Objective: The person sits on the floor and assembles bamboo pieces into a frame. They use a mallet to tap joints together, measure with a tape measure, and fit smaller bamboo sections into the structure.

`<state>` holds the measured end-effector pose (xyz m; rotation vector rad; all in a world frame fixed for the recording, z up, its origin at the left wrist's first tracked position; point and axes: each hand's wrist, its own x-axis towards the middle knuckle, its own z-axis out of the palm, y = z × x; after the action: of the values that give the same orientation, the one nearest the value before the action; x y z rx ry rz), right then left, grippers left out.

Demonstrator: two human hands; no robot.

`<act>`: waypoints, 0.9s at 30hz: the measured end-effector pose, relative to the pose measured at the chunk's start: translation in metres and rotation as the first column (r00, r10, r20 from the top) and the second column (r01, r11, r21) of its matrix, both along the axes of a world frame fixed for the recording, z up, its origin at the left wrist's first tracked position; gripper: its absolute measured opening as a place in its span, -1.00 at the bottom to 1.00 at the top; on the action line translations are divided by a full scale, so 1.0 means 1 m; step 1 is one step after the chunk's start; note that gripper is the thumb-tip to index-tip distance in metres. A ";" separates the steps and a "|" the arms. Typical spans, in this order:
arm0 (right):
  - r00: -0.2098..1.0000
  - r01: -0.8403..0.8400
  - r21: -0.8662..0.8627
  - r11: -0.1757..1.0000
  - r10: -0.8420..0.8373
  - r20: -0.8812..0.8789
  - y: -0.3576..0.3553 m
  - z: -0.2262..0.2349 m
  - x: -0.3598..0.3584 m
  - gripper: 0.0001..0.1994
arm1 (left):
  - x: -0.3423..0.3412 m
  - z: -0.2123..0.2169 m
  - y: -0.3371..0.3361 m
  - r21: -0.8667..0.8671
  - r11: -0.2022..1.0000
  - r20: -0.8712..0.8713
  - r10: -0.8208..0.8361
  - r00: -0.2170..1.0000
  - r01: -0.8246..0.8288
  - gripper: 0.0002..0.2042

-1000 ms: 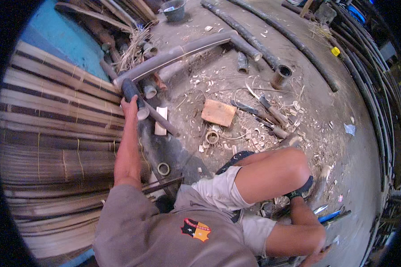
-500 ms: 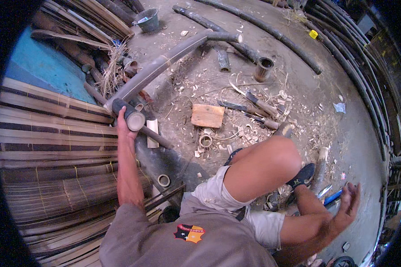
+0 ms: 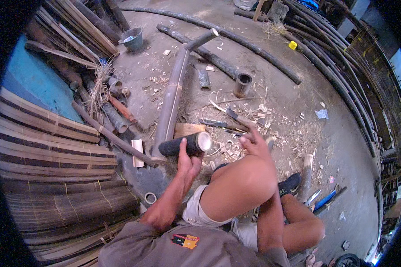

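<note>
My left hand point(image 3: 189, 162) is wrapped around a short dark bamboo section point(image 3: 178, 146), whose pale cut end faces right. Behind that section, an orange-brown wooden block point(image 3: 190, 129) is partly covered. My right hand point(image 3: 255, 143) is above my raised knee, fingers apart and holding nothing that I can see. Just beyond its fingers lies a curved-blade knife point(image 3: 236, 116) with a wooden handle. Beside it a second blade point(image 3: 211, 122) rests among pale shavings. A long split-marked bamboo pole point(image 3: 171, 98) slants up from beside the held section.
Bamboo slats point(image 3: 53, 151) are stacked at left. A bucket point(image 3: 132, 39) and an upright bamboo cup point(image 3: 243, 85) stand farther off. Long dark poles point(image 3: 254, 49) cross the floor. A bamboo ring point(image 3: 150, 198) lies near my left forearm. Blue-handled tool point(image 3: 324, 201) is at right.
My left hand has brought the bamboo section right, in front of the wooden block. My right hand has swung from the lower right to near the knives. The long pole now stands steeper.
</note>
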<state>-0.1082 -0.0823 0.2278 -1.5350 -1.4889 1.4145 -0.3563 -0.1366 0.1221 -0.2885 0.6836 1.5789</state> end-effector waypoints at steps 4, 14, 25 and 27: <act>0.969 -0.110 -0.108 0.988 0.082 -0.233 0.001 -0.044 -0.045 -0.03 | 0.018 -0.026 -0.002 0.002 1.000 0.083 -0.027 0.996 0.027 -0.50; 0.994 -0.106 0.138 0.985 0.102 0.034 -0.008 -0.130 -0.080 -0.35 | -0.029 -0.017 -0.031 -0.379 0.634 -0.271 -0.773 0.574 0.674 -0.48; 0.997 -0.074 0.243 0.967 0.071 0.020 -0.003 -0.080 -0.076 -0.34 | -0.214 -0.103 0.118 -0.435 0.884 -0.868 -0.462 0.180 0.171 -0.34; 0.996 -0.088 0.241 0.966 0.082 0.036 0.005 -0.073 -0.063 -0.36 | -0.208 -0.119 0.130 -0.457 0.812 -0.728 -0.576 0.373 0.363 -0.26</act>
<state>-0.1715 -0.0778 0.1545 -1.3577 -1.6928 1.2102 -0.5647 -0.0062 0.0034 0.5744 1.5718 0.9706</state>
